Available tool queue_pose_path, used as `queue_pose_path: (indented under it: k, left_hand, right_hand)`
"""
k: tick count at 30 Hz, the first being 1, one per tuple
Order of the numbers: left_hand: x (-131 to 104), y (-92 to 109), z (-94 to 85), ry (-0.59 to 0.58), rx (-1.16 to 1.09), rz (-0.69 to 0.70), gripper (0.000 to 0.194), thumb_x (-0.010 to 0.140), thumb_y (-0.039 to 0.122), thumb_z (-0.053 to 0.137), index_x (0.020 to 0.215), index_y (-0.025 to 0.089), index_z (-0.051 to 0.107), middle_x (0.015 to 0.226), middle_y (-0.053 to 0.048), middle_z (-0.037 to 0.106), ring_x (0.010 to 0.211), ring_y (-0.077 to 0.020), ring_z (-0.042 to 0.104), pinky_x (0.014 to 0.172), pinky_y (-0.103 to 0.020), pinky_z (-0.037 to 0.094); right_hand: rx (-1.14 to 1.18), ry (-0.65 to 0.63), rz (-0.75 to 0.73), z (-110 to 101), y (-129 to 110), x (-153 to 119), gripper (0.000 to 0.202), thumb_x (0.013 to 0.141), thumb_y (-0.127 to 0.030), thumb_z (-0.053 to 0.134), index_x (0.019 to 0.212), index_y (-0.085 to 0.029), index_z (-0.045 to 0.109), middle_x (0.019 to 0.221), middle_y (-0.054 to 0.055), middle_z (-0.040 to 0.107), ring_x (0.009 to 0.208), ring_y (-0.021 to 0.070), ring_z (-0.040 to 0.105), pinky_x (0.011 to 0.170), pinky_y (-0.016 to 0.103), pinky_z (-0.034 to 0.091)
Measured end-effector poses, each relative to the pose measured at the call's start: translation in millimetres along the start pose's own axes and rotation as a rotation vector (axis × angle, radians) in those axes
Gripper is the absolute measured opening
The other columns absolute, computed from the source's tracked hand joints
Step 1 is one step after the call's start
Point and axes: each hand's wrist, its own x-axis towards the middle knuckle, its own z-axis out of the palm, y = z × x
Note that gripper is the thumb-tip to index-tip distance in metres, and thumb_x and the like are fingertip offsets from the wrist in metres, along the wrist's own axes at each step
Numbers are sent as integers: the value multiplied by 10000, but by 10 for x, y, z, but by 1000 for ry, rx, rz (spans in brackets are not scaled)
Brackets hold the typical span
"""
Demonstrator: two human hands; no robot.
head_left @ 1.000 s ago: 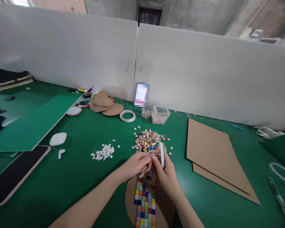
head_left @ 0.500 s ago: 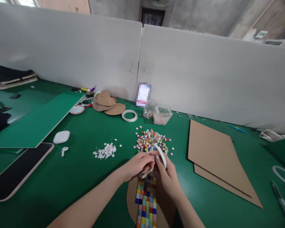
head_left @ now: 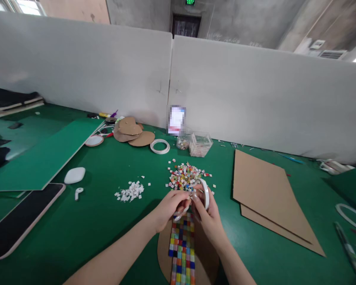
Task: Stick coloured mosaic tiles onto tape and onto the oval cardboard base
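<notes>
My right hand [head_left: 208, 215] is closed around a roll of white tape [head_left: 207, 194], which stands on edge between thumb and fingers. Fingertips of my left hand [head_left: 174, 208] meet those of my right hand, pinched together. A white strip, apparently the tape's loose end, shows beneath the left fingers; the exact pinch point is hidden. Below both hands lies a band of coloured mosaic tiles [head_left: 182, 249] in rows on a rounded cardboard piece [head_left: 206, 261]. Just beyond the hands is a loose heap of mosaic tiles [head_left: 184, 176].
White paper scraps [head_left: 131, 192] lie left of the tile heap. Behind stand a clear plastic box [head_left: 201, 144], a white ring-shaped roll [head_left: 160, 146] and cardboard discs [head_left: 141, 138]. Cardboard sheets [head_left: 264, 194] lie to the right; a dark phone-like slab [head_left: 26, 221] and earphone case [head_left: 74, 175] to the left.
The tape roll has turned more upright in my right hand. Both hands stay close together over the tile band. The whole view has shifted slightly.
</notes>
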Motion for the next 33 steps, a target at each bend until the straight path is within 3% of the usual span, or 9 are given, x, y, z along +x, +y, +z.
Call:
queue_pose_path:
  k: [6, 11, 17, 22, 25, 29, 33]
  left_hand:
    - [37, 92, -177, 107, -125, 145, 365, 854, 354, 344, 529, 188, 352, 381, 90, 229, 346, -61, 198, 407, -210, 205]
    - [32, 105, -200, 266, 234, 190, 381, 827, 460, 424, 563, 188, 388, 407, 87, 298, 369, -65, 269, 411, -200, 237]
    - [49, -50, -77, 124, 329, 187, 286, 850, 395, 372, 676, 187, 461, 436, 76, 397, 389, -84, 374, 426, -200, 308]
    - [47, 10, -102, 190, 379, 205, 370, 862, 403, 345, 577, 180, 425, 420, 69, 376, 388, -74, 340, 447, -196, 314]
    - [46, 13, -122, 170, 442, 215, 352, 856, 415, 371, 616, 178, 472, 422, 72, 381, 393, -78, 371, 458, -198, 327]
    - [32, 12, -121, 146, 497, 214, 299, 841, 418, 411, 726, 177, 544, 550, 47, 487, 433, -82, 441, 456, -202, 351]
    - [7, 42, -111, 160, 585, 251, 249, 791, 405, 517, 718, 173, 570, 614, 30, 530, 490, -83, 464, 472, -194, 349]
  right_hand:
    - [102, 37, -11, -67, 13, 31, 164, 825, -323, 528, 975, -264, 498, 530, -96, 368, 406, 34, 297, 404, 147, 296]
    - [65, 22, 15, -77, 2, 60, 169, 831, -339, 507, 973, -247, 509, 518, -85, 414, 393, 40, 310, 357, 148, 262]
    - [-8, 25, 13, -67, 13, 72, 229, 801, -358, 541, 989, -227, 529, 560, -67, 460, 417, 53, 365, 367, 161, 314]
    - [-130, 154, -19, -100, 25, 93, 251, 775, -387, 554, 925, -189, 589, 534, -54, 477, 406, 76, 402, 359, 189, 349]
    - [-216, 233, -48, -129, 42, 114, 286, 746, -406, 574, 864, -154, 636, 584, -15, 543, 425, 91, 437, 383, 217, 390]
    - [-264, 247, -43, -160, 49, 131, 351, 750, -413, 562, 938, -134, 661, 593, 5, 577, 439, 105, 444, 438, 253, 429]
    - [-226, 244, -36, -151, 24, 121, 390, 770, -417, 538, 1038, -148, 627, 572, -15, 549, 434, 101, 433, 437, 248, 421]
